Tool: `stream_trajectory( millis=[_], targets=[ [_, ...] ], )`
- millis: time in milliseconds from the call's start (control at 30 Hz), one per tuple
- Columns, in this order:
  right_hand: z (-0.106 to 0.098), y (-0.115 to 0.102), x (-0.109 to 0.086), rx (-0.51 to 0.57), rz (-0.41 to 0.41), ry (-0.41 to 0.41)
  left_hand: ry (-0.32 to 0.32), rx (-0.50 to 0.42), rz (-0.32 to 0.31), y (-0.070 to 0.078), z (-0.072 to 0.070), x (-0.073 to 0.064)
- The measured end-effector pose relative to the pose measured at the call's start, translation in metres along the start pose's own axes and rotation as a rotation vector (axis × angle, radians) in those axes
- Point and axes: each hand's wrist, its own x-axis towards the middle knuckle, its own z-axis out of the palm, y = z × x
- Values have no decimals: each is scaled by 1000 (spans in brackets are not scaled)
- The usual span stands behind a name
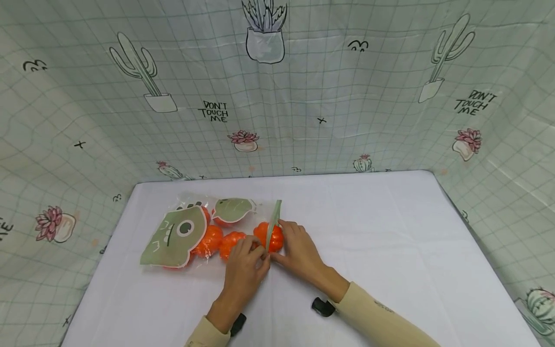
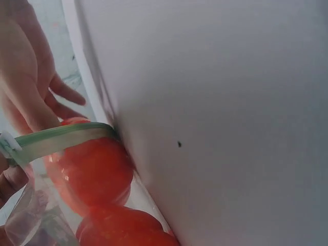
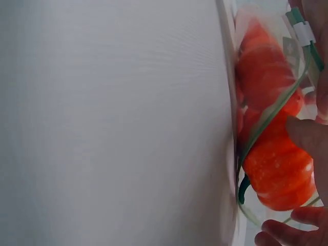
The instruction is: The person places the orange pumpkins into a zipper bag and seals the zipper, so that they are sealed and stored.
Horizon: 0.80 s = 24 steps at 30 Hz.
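Note:
A clear zip bag with a green monster-face print lies on the table, several orange toy pumpkins inside it. My left hand pinches the near end of the bag's green zip edge, by the white slider. At the bag's mouth sits one pumpkin, crossed by the green strip, its dark green stem showing in the right wrist view. My right hand is on the outer side of that pumpkin. Its thumb touches the pumpkin and its other fingers are spread, fairly straight.
White cloth covers the table. Behind and at the sides hangs a checked curtain with cactus drawings. Dark wrist-camera pieces sit at both wrists, close over the table.

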Motion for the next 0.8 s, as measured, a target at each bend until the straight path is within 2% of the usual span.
stream_trajectory(
  millis=[167, 467, 800],
  targets=[
    [0, 3, -3, -32, -1, 12, 14, -7, 11, -1, 2, 0],
    [6, 2, 11, -89, 57, 12, 7, -15, -7, 2, 2, 1],
    [4, 4, 8, -68, 80, 41, 17, -12, 9, 1, 2, 2]
  ],
)
